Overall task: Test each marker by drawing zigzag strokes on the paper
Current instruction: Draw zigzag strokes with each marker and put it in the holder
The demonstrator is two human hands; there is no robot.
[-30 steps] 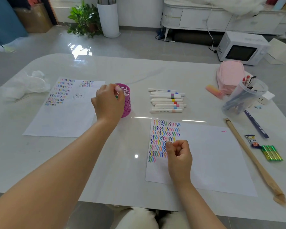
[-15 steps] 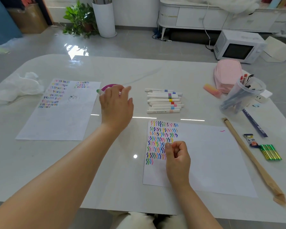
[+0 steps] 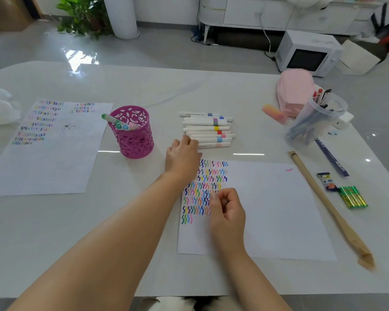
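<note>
A: Item one, the task's things?
B: Row of markers [image 3: 208,131], white barrels with coloured bands, lying side by side at the middle of the bench [image 3: 54,232], just beyond the paper's far edge. Paper [image 3: 274,209], white sheet, flat in front of the person; zigzag strokes [image 3: 206,187] in many colours fill its left part in rows.

A: Item two, the hands?
B: Left hand [image 3: 183,153], reaching forward, fingers relaxed and spread; fingertips [image 3: 190,140] touch the left ends of the nearest markers in the row. No marker is lifted. Right hand [image 3: 228,212], resting on the paper beside the strokes, fingers curled into a loose fist with the thumb against the forefinger; nothing shows inside it.

A: Item three, other stock?
B: Pink perforated holder [image 3: 133,135], upright, left of the row, capped markers leaning inside. Second sheet [image 3: 47,153], far left, also marked with strokes. Pink pouch [image 3: 294,90] at the far right, a clear cup of pens [image 3: 314,120] tilted against it. Long wooden stick [image 3: 323,205] lying along the paper's right side. Green pack [image 3: 352,197] beside the stick.
</note>
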